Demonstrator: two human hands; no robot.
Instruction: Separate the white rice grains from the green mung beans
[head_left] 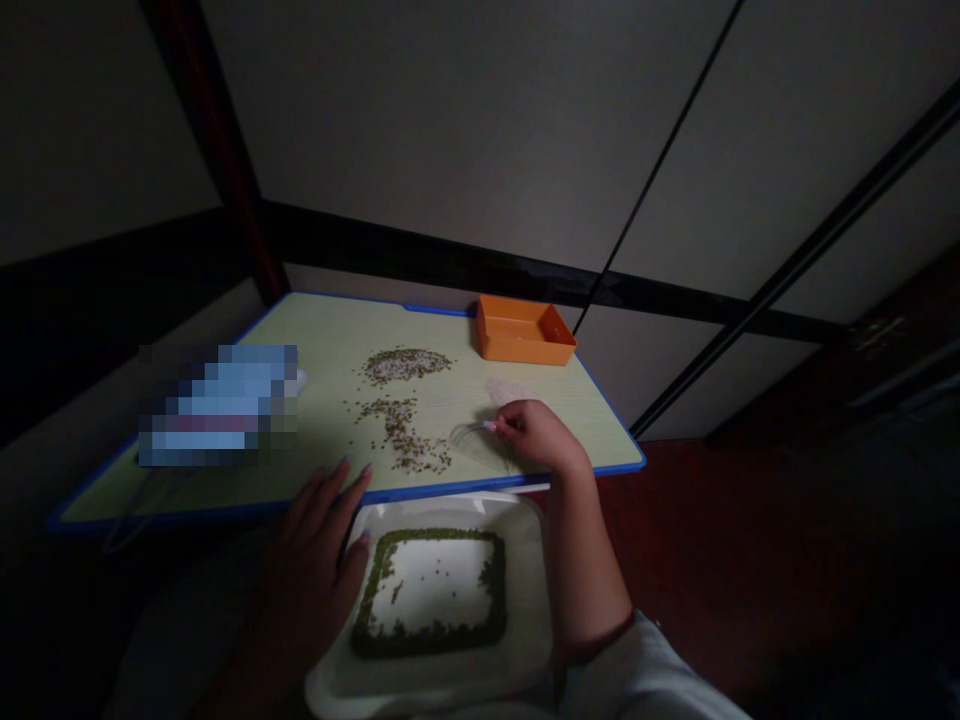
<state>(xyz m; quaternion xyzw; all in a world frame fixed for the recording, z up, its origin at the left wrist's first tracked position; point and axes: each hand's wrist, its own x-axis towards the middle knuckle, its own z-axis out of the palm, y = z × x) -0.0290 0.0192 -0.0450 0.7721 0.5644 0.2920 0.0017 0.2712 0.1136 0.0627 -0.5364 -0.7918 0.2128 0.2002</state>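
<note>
I have my right hand (531,432) right of centre, fingers pinching clear plastic (471,432); my left hand (319,535), fingers slightly apart, is beside the lower-centre tub (529,600); loose seeds (409,364) lie mid-frame on the desk (322,335)

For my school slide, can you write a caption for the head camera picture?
Right hand pinching something see-through beside scattered greenish grains, left hand by a white tub, orange box behind.
</note>
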